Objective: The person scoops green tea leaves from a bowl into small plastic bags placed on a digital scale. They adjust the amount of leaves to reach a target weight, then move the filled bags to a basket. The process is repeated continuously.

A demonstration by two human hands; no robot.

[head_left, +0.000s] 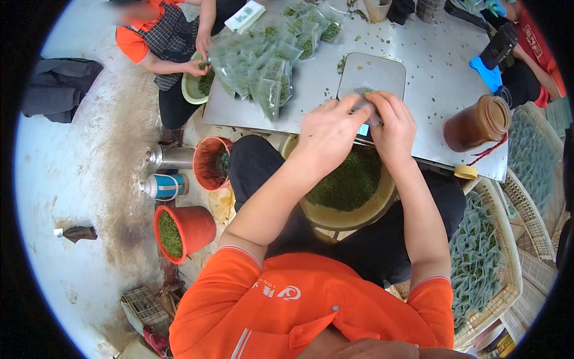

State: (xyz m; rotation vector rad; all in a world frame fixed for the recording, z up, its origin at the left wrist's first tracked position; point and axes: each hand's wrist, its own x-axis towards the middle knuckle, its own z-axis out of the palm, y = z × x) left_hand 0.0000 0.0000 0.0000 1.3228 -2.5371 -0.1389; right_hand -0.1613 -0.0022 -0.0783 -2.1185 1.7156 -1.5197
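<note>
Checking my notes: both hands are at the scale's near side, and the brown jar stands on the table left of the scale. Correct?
Wrong side: the head view shows the brown jar on the table right of the scale.

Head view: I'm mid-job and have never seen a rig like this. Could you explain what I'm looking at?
There is no machine here, just a person's two bare hands. The picture comes from the left of two wide fisheye cameras worn on the head, looking down, so edges bend.

The left hand and right hand meet at a small clear plastic bag, or what looks like one; fingers hide most of it. They are over the near part of a flat silver scale.

The shiny metal table also bears a heap of clear plastic bags of green granules and a brown wide-mouthed jar. Below the hands is a round pale basin of dark green granules.
</note>
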